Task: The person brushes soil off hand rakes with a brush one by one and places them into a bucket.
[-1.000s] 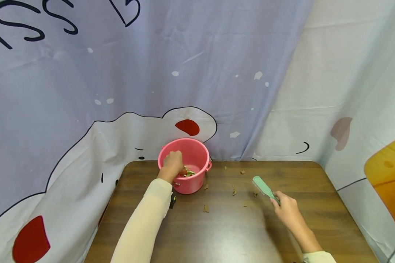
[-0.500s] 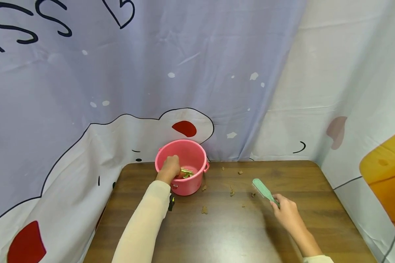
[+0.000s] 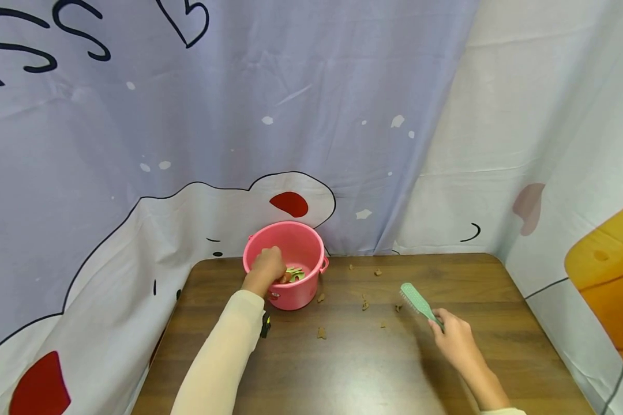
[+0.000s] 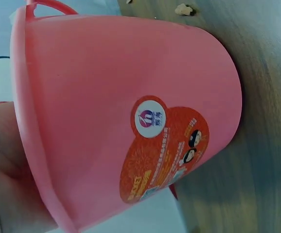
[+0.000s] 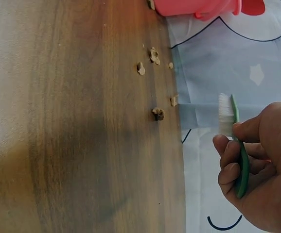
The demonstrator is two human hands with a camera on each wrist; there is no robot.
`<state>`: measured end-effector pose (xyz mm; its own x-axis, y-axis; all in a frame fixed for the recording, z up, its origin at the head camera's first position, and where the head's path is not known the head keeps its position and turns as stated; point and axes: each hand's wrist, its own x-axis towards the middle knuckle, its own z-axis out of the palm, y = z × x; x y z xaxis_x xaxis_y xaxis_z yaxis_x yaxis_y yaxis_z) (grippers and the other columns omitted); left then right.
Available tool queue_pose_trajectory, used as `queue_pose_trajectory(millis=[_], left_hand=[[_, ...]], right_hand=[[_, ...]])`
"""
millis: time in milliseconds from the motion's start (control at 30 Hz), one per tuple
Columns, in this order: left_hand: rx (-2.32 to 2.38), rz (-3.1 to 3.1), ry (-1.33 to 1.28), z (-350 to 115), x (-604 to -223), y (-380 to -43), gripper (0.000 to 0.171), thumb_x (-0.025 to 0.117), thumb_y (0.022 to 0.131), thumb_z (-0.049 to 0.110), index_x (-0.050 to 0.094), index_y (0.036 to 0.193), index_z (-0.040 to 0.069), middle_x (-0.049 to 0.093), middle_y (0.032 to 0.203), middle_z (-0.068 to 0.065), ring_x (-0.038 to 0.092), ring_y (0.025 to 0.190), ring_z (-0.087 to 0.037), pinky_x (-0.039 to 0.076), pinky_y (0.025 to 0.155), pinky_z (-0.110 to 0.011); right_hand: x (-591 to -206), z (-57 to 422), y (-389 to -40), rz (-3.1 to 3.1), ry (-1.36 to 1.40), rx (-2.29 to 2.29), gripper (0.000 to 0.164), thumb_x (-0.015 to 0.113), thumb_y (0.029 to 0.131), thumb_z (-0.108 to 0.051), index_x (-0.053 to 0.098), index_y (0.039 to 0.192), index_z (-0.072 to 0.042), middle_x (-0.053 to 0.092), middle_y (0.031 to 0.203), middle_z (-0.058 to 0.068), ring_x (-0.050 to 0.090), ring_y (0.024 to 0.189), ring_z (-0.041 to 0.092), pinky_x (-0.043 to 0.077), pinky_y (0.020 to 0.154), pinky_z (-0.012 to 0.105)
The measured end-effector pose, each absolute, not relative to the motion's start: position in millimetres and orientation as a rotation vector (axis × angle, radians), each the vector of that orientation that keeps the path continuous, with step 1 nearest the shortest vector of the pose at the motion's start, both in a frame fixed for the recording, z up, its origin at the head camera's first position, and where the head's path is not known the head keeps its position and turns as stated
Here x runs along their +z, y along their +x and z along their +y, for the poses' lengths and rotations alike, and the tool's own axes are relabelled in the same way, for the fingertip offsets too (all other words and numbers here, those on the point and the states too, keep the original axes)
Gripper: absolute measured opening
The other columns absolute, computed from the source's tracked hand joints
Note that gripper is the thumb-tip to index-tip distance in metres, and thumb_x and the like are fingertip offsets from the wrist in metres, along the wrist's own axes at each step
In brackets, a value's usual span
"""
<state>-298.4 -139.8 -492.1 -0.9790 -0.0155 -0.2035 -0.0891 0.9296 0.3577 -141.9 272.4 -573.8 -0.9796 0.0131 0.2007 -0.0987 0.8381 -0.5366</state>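
My left hand (image 3: 267,267) reaches over the near rim into a pink bucket (image 3: 300,295) at the back left of the table. Its fingers are down inside, out of sight, so I cannot tell whether they hold anything. Reddish and green pieces (image 3: 296,273) lie in the bucket beside the hand. In the left wrist view, the bucket wall (image 4: 82,107) with its red sticker covers most of the hand. My right hand (image 3: 454,340) grips a green brush (image 3: 416,300) by its handle, above the table at the right. White bristles (image 5: 225,116) show in the right wrist view.
Several small brown scraps lie on the wooden table (image 3: 353,369), including one scrap (image 3: 321,333) in front of the bucket and another (image 3: 378,272) near the back edge. A printed curtain (image 3: 291,115) hangs right behind the table.
The head view has shifted slightly, moving the scene a little left. My left hand stays in the bucket, with slight movement. The right hand keeps the brush almost still.
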Motion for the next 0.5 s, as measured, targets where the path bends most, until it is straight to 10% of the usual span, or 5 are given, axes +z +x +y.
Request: queue_pose_trajectory(millis=[500], left_hand=[[0.605, 3.548, 0.667, -152.4, -500.3, -245.0, 0.029, 0.06, 0.09, 0.015, 0.06, 0.114, -0.002, 0.063, 0.115, -0.019, 0.057, 0.111, -0.034, 0.047, 0.096, -0.047]], right_hand=[[-595.9, 276.7, -126.4, -2.635, 0.117, 0.777, 0.03, 0.061, 0.089, 0.001, 0.055, 0.117, 0.013, 0.066, 0.1, 0.031, 0.067, 0.086, 0.045, 0.056, 0.068, 0.047]])
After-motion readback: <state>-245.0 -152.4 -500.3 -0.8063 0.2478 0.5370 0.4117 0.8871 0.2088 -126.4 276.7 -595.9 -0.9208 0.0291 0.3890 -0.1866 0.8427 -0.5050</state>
